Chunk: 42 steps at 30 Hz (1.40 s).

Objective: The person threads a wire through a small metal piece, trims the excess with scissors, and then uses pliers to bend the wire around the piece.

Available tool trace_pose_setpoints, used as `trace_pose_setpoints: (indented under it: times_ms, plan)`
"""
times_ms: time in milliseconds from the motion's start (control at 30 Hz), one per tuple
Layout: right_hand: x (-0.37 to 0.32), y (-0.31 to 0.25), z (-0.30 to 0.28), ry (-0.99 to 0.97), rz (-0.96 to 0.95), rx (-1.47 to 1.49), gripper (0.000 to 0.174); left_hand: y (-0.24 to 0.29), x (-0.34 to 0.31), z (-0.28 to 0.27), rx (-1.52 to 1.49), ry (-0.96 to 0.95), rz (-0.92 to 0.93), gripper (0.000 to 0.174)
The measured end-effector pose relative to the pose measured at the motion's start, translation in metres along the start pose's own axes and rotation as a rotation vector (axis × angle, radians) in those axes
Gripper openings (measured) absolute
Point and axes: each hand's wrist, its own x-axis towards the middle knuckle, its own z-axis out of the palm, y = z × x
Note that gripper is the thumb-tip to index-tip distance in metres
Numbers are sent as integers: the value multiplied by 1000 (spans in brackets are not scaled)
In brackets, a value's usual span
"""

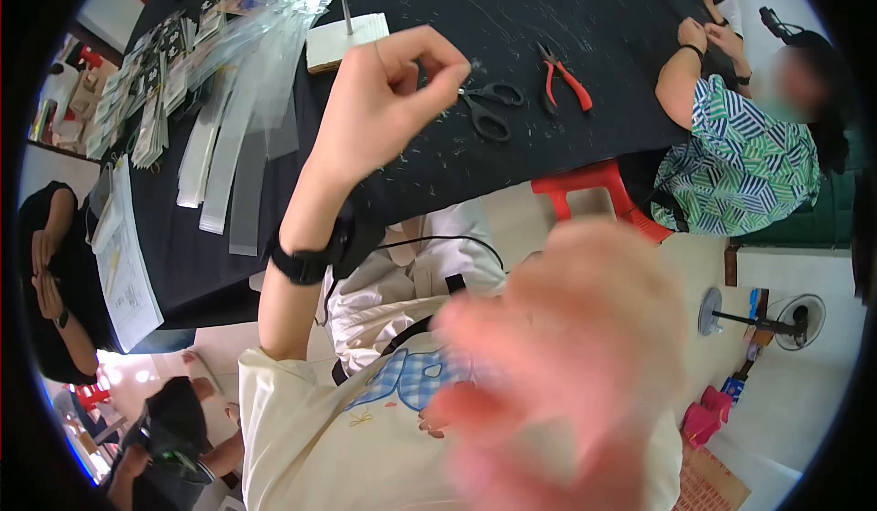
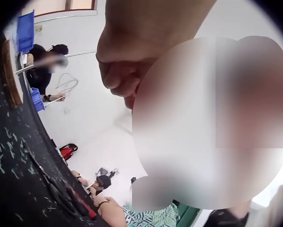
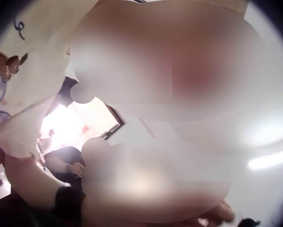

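Note:
My left hand (image 1: 388,100) is raised over the near part of the black table (image 1: 416,182), fingers curled and thumb tip meeting the index fingertip; nothing can be made out between them. In the left wrist view that hand (image 2: 127,56) shows curled fingers. Black-handled scissors (image 1: 491,109) lie just beyond its fingertips, with red-handled pliers (image 1: 566,82) farther right. My right hand (image 1: 575,356) is a large motion blur before my shirt, close to the head camera; its fingers and anything in them are unclear. Blurred patches cover much of both wrist views.
A white block (image 1: 365,36) with an upright metal rod stands behind my left hand. Clear plastic strips (image 1: 237,136) and packaged items (image 1: 155,91) cover the table's left side. A red stool (image 1: 603,187) stands at the front edge; a person in a patterned top (image 1: 749,155) sits right.

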Motion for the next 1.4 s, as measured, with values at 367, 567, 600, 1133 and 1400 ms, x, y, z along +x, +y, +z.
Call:
trace_pose_setpoints:
  times_ms: [367,567,600,1133,1400]
  plan:
    - [-51,241,62,108,411,-584,28,-33,-65,52,308,324,15,6]
    - [-45,249,72,0,541,-520,39,-50,-65,61,399,384,4,6]
    - [-43,248,71,-16,544,-543,37,-51,-65,61,401,393,5,7]
    - [-57,191,47,133,1022,1294,25,-51,-67,56,225,401,-153,4]
    - [-76,157,74,-62,1027,1590,13,-54,-69,57,201,468,-138,5]
